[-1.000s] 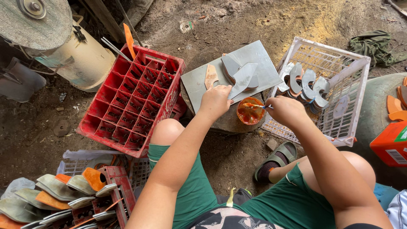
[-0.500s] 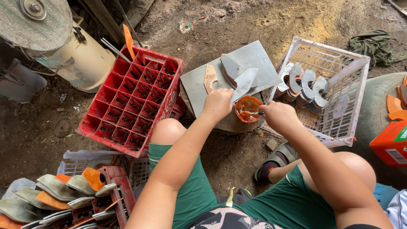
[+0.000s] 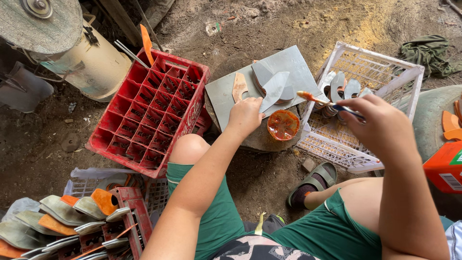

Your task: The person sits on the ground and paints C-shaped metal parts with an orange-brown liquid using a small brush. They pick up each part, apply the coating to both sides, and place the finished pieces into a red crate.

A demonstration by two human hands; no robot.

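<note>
My left hand [image 3: 244,115] pinches a grey shoe-sole piece [image 3: 274,89] on a grey board [image 3: 219,98] that lies over a round stump. More grey pieces and a tan one [image 3: 239,85] lie on the board. My right hand [image 3: 378,123] is raised above the white crate, shut on a small brush [image 3: 325,102] whose tip is wet with orange glue. A small round cup of orange glue [image 3: 283,124] sits on the stump's front edge, between my hands.
A red compartment crate [image 3: 151,110] stands left of the stump, with an orange piece stuck in its far corner. A white wire crate [image 3: 380,62] at right holds upright grey sole pieces. Stacked grey and orange soles [image 3: 62,216] fill crates at lower left. An orange box [image 3: 445,166] sits at right.
My right hand has lifted the brush out of the glue cup and moved it up and right. My left hand stays on the grey piece.
</note>
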